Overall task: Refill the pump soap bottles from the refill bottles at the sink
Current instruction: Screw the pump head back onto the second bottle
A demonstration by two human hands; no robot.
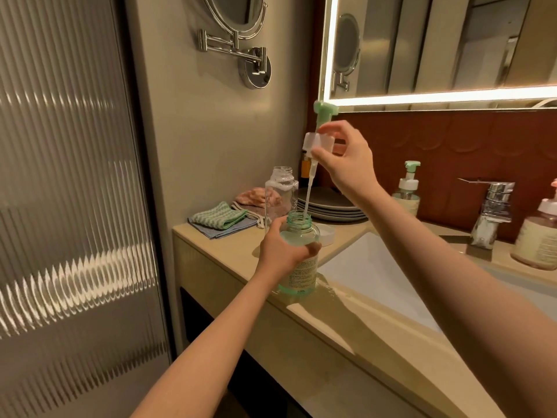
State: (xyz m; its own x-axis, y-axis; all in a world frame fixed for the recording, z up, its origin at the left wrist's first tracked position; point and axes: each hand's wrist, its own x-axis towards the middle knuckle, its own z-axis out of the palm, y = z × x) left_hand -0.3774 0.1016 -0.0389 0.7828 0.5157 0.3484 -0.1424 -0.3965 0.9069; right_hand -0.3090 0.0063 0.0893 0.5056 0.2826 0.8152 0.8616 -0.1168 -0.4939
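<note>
Steadying the green bottle [305,274] upright on the counter [217,245], just left of the sink [376,273], with the left hand [281,250] wrapped round its shoulder. Pinching the pump [321,140] by its white collar between thumb and fingertips of the right hand [346,164], raised high above. Best kept vertical, guiding the dip tube [309,193] centred, tip right at the open neck, without scraping the rim. Leaving 1 open clear bottle [280,191] just behind.
</note>
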